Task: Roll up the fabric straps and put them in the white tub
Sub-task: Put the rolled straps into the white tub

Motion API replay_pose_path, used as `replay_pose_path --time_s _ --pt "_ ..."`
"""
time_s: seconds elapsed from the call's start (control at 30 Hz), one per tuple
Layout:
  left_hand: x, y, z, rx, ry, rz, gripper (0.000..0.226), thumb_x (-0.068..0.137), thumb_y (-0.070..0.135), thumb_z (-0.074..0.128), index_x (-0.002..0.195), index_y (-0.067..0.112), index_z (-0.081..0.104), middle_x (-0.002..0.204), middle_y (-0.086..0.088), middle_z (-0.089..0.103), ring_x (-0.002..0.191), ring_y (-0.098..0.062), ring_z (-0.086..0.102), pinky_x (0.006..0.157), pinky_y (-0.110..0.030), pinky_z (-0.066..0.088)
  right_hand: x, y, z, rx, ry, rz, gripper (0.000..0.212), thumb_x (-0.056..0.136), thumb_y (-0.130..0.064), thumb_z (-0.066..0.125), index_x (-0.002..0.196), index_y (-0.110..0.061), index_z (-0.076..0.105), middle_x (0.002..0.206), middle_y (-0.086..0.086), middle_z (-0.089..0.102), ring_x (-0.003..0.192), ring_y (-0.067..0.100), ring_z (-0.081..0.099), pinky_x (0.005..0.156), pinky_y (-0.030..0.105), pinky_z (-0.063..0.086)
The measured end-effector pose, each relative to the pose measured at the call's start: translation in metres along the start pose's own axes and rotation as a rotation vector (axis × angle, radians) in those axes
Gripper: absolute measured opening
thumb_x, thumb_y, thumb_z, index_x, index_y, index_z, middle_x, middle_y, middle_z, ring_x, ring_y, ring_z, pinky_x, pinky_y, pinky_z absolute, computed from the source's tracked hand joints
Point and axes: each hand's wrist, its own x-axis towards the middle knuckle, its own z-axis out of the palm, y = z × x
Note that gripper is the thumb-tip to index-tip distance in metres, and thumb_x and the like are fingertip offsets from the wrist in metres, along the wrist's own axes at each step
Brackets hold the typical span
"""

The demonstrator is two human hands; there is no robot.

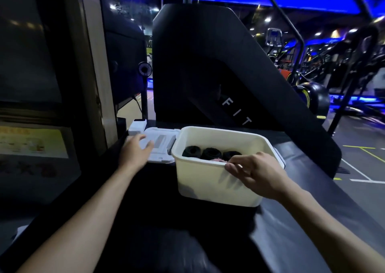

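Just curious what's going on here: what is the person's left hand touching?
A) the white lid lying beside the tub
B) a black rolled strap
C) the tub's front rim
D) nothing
A: the left hand rests with fingers spread on the white lid beside the white tub, while the right hand holds the tub's front rim.

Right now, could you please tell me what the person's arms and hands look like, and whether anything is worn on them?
Both arms are bare as far as the picture shows: no sleeves, gloves, watch, bands or rings appear. The left hand and right hand have short, unpainted nails where they show. The forearms are slim and unmarked. The dim, blue-tinged gym light could hide fine details.
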Motion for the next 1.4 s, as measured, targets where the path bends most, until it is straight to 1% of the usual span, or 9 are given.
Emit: replay_pose_path --time_s 0.2,0.5,0.63,0.73,0.83,0.93,1.07,1.23,1.4 --pt "0.036 -0.058 0.004 0.413 -0.192 -0.379 0.093 0.079 0.08 0.062 0.139 0.01 0.05 0.152 -0.016 0.036 0.139 -0.039 0.036 0.11 -0.052 0.036 -0.003 0.0 0.007 -0.037 0.061 0.001 0.049 0.096 -0.066 0.033 0.087 -0.032 0.067 0.049 -0.016 0.04 0.056 0.016 0.055 0.05 0.028 0.035" --pt "0.081 -0.066 0.016 0.302 -0.224 -0.646 0.109 0.06 0.054 0.095 0.143 0.003 0.047 0.154 -0.02 0.031 0.138 -0.041 0.032 0.114 -0.046 0.036 -0.006 -0.003 0.01 -0.036 0.079 0.024 0.039 0.096 -0.064 0.038 0.086 -0.035 0.061 0.044 -0.016 0.037 0.063 0.019 0.053 0.05 0.031 0.04" --pt "0.133 -0.139 0.034 0.049 -0.323 -0.671 0.125 0.0 0.034 0.104 0.113 -0.008 0.068 0.124 -0.025 0.06 0.113 -0.043 0.061 0.094 -0.051 0.056 -0.006 -0.005 0.008 -0.036 0.054 0.067 0.048 0.093 -0.069 0.033 0.086 -0.032 0.063 0.051 -0.012 0.047 0.06 0.016 0.054 0.057 0.035 0.048" --pt "0.07 -0.063 -0.007 -0.213 -0.302 -0.657 0.045 0.062 0.004 0.094 0.093 -0.011 0.065 0.098 -0.024 0.066 0.093 -0.039 0.068 0.077 -0.044 0.056 -0.006 -0.005 0.007 -0.014 0.035 0.092 0.052 0.091 -0.072 0.032 0.086 -0.032 0.065 0.055 -0.011 0.054 0.054 0.008 0.048 0.059 0.034 0.049" --pt "0.047 -0.031 -0.037 -0.463 -0.21 -0.608 0.013 0.087 -0.006 0.069 0.097 -0.005 0.06 0.076 -0.019 0.061 0.054 -0.026 0.066 0.046 -0.033 0.057 -0.004 -0.005 0.004 -0.01 0.007 0.103 0.056 0.089 -0.072 0.031 0.082 -0.027 0.063 0.059 -0.013 0.055 0.055 0.009 0.047 0.059 0.037 0.048" --pt "0.038 -0.007 -0.072 -0.682 0.012 -0.477 0.006 0.096 -0.008 0.057 0.096 -0.003 0.055 0.081 -0.02 0.061 0.043 -0.018 0.065 0.037 -0.028 0.054 -0.003 -0.007 0.002 -0.005 -0.019 0.135 0.058 0.086 -0.073 0.03 0.077 -0.024 0.06 0.058 -0.015 0.053 0.054 0.009 0.045 0.059 0.038 0.047" --pt "0.012 0.033 -0.117 -0.856 0.215 -0.204 0.018 0.099 -0.006 0.052 0.116 -0.002 0.056 0.098 -0.021 0.064 0.065 -0.024 0.07 0.049 -0.028 0.06 0.0 -0.011 -0.003 0.097 -0.068 0.219 0.049 0.08 -0.074 0.038 0.085 -0.036 0.069 0.063 -0.023 0.061 0.064 0.001 0.056 0.065 0.033 0.051" --pt "-0.026 0.065 -0.133 -1.121 -0.109 -0.186 0.017 0.107 0.006 0.045 0.103 0.008 0.061 0.074 -0.006 0.076 0.061 -0.014 0.074 0.056 -0.029 0.061 0.011 -0.016 -0.009 0.635 0.315 0.431 0.018 0.099 -0.037 0.059 0.095 -0.024 0.071 0.088 -0.003 0.076 0.076 0.013 0.072 0.071 0.036 0.057" --pt "-0.061 0.085 -0.106 -0.99 -0.444 -0.208 0.025 0.109 0.012 0.042 0.108 0.008 0.066 0.084 -0.003 0.077 0.068 -0.011 0.074 0.06 -0.025 0.06 0.016 -0.017 -0.053 1.105 0.478 0.77 0.035 0.105 -0.05 0.038 0.096 -0.021 0.056 0.082 0.009 0.067 0.048 0.017 0.053 0.044 0.025 0.037"
